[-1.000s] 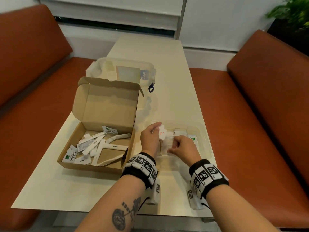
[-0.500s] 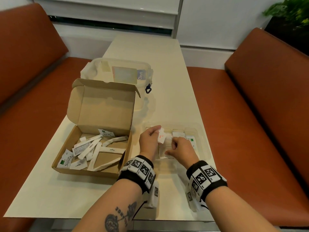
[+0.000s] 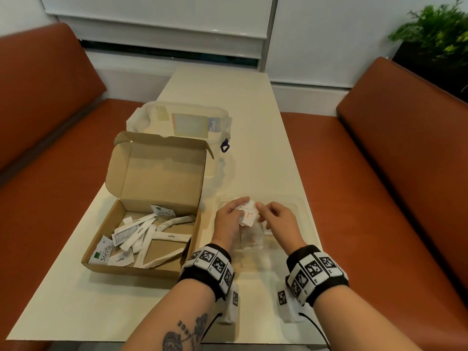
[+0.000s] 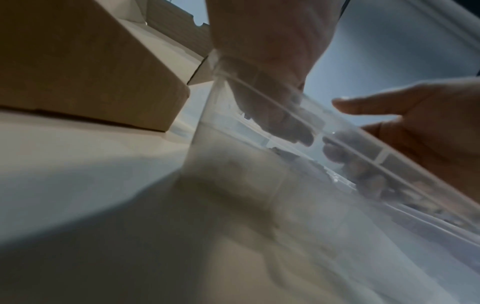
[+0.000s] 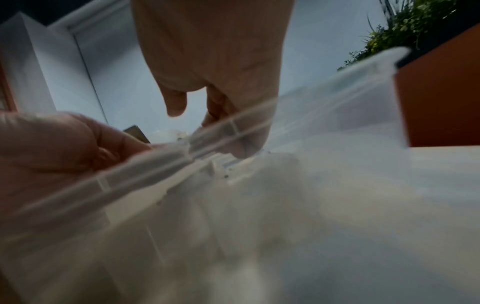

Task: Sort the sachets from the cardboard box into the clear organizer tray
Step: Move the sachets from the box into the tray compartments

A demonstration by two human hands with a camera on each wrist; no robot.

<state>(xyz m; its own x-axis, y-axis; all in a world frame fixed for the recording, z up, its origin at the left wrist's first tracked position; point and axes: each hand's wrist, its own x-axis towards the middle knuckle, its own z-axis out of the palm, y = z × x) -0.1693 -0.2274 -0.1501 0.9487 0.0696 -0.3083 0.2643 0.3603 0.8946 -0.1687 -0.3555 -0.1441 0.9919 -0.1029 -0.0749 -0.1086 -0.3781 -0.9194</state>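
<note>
- Clear plastic is walling the shallow organizer tray (image 3: 310, 219), which is sitting at the right edge of the cream worktop (image 3: 76, 300), near its front; the brown cardboard box (image 3: 136, 268) is standing open just beside it, toward the left edge.
- The left hand (image 3: 229, 219) is curling its fingers round a small bundle of white sachets with red print (image 3: 247, 215), holding it over the tray's left part.
- The right hand (image 3: 274, 219) is reaching in from the other side, its forefinger touching the bundle's upper edge and the other fingers loosely bent; whether it is pinching a sachet I cannot tell.
- More of these red-printed sachets (image 3: 250, 240) are lying in the tray compartment directly under the hands.
- The step in hand looks like placing: the bundle is being squared up or peeled apart for seating in that compartment.
- The next move probably calls for lowering the bundle between the dividers without letting it fan out, then going back to the box.
- Much is left: long white sugar sticks (image 3: 172, 235) and flat green-marked Stevia packets (image 3: 102, 253) are lying loose in the box.
- Against the frame from a second ago, the bundle is sitting higher and tilted up, and the right hand has come off the tray contents to meet it.
- A lidded clear container (image 3: 182, 120) is standing behind the box.
</note>
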